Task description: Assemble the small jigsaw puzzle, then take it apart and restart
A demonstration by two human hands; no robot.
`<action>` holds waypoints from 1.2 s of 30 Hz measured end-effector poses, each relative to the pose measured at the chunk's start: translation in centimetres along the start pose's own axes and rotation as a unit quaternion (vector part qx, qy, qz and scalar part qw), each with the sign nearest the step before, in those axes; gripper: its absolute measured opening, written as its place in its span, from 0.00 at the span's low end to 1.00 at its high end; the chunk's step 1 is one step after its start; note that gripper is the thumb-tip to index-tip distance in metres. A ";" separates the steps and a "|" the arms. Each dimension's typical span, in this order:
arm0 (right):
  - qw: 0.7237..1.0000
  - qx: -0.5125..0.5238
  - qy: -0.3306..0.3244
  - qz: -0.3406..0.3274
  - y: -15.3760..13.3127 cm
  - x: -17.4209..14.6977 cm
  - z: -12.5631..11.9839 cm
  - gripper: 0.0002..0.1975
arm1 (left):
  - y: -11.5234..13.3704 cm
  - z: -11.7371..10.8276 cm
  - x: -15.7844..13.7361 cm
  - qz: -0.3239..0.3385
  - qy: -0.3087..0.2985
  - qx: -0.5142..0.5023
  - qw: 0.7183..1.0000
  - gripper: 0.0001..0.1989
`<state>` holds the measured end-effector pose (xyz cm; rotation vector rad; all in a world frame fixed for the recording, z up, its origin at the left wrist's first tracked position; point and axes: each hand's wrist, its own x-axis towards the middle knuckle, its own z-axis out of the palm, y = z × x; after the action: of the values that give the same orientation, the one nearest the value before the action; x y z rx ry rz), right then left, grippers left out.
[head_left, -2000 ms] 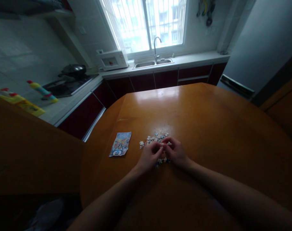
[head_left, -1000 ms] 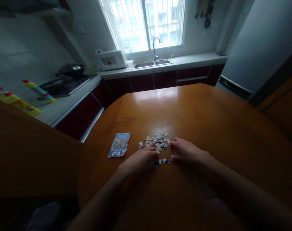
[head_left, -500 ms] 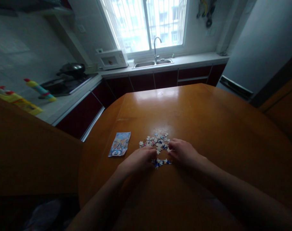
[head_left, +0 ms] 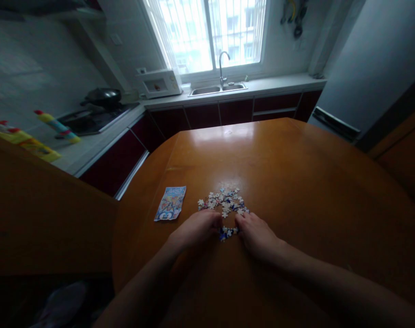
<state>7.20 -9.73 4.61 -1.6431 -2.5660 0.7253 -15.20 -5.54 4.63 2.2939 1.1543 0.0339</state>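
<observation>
A short strip of joined jigsaw puzzle pieces (head_left: 229, 233), dark blue and white, lies on the table between my hands. My left hand (head_left: 202, 226) is closed at the strip's left end, its fingers curled and their tips partly hidden. At the right end, my right hand (head_left: 257, 231) has its fingers pinched together on the strip's edge. Just beyond both hands spreads a loose heap of jigsaw pieces (head_left: 224, 199), mostly pale, with blue and pink spots. A creased picture sheet (head_left: 171, 203) with a blue penguin-like figure lies left of the heap.
The brown wooden table (head_left: 262, 159) has a curved edge. Beyond it, a counter holds a sink (head_left: 207, 91) and a white microwave (head_left: 160, 84). At left are a stove with a wok (head_left: 103, 97) and yellow bottles (head_left: 59, 127). A fridge (head_left: 368, 68) stands at right.
My right hand has moved left and slightly nearer, from the heap's right side to the right end of the joined strip. My left hand has barely moved.
</observation>
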 end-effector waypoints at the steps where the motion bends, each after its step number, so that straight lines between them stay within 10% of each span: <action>1: 1.000 -0.002 -0.001 0.001 -0.1 0.0 0.0 0.14 | 0.2 -0.1 0.0 0.010 0.000 0.000 1.000 0.08; 10: 0.988 0.111 0.105 -0.025 0.8 1.3 1.6 0.09 | 1.0 -0.7 0.2 0.043 0.070 -0.009 0.997 0.07; 19: 0.890 0.389 0.207 -0.118 1.9 3.3 3.0 0.07 | 0.5 -0.3 1.4 0.010 0.138 -0.151 0.979 0.10; 36: 0.858 0.453 0.206 -0.126 2.3 4.1 4.0 0.09 | 0.8 0.9 2.6 -0.007 0.173 -0.291 0.941 0.07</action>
<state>6.30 -6.97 -0.81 -0.9744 -1.6483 1.1444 -12.76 -4.40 3.67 1.7843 1.1345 0.7027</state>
